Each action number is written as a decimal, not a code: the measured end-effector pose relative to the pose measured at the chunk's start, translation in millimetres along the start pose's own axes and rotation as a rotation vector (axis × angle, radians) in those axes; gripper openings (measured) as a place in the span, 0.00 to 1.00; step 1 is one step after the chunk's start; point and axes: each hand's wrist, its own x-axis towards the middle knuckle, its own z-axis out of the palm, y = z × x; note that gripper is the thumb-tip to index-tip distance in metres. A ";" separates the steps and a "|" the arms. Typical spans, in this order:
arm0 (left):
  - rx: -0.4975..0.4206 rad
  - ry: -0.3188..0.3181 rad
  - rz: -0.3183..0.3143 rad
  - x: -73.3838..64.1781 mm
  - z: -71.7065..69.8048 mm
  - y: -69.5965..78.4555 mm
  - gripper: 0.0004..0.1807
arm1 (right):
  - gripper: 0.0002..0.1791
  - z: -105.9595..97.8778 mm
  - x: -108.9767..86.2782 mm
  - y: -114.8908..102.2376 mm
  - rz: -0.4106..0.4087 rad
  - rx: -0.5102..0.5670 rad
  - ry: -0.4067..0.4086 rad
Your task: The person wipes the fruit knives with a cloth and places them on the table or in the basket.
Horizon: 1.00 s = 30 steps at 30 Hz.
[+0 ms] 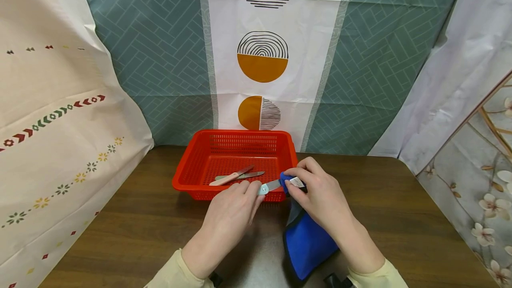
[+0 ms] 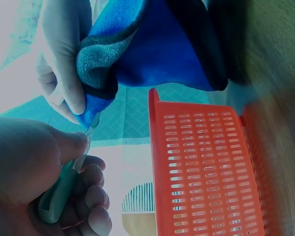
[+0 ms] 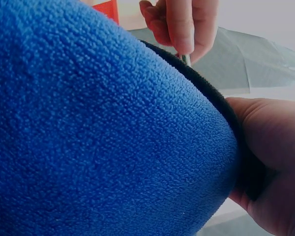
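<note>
My left hand (image 1: 234, 208) grips the light green handle of a folding knife (image 2: 59, 191), its blade unfolded and pointing right. A blue cloth (image 1: 310, 243) with dark edging hangs from my right hand (image 1: 320, 190), whose thumb and fingers pinch a fold of it around the blade's tip end. The left wrist view shows the cloth's grey underside and the fingers curled round the handle. In the right wrist view the cloth (image 3: 113, 123) covers most of the picture and hides the blade. Both hands are just in front of the red basket's near right corner.
A red plastic basket (image 1: 186, 177) with slotted walls stands at the back of the wooden table (image 1: 144, 217). Inside lie a pink-handled knife (image 1: 224, 179) and a greenish knife (image 1: 256, 174), crossing each other. Patterned curtains (image 1: 168, 57) hang behind and at both sides.
</note>
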 end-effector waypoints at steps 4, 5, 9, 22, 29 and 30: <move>-0.005 -0.006 -0.006 0.1 -0.5 0.0 0.16 | 0.13 -2.3 -1.0 5.7 0.009 -0.002 0.013; -0.007 -0.005 -0.008 0.1 -0.6 -0.1 0.16 | 0.13 -2.8 -1.3 7.0 0.011 -0.001 0.014; -0.010 -0.002 -0.011 0.0 -0.5 -0.3 0.17 | 0.13 -5.1 -2.2 11.1 0.033 -0.006 0.009; -0.030 0.025 -0.008 0.1 0.3 -6.4 0.15 | 0.11 -14.8 -5.4 19.4 0.129 -0.038 -0.018; -0.043 0.036 -0.037 1.4 -5.9 -14.4 0.14 | 0.12 -20.8 -2.3 21.3 0.133 -0.037 -0.025; -0.046 0.031 -0.042 2.4 -6.9 -16.1 0.14 | 0.12 -22.6 -1.6 22.0 0.133 -0.042 -0.023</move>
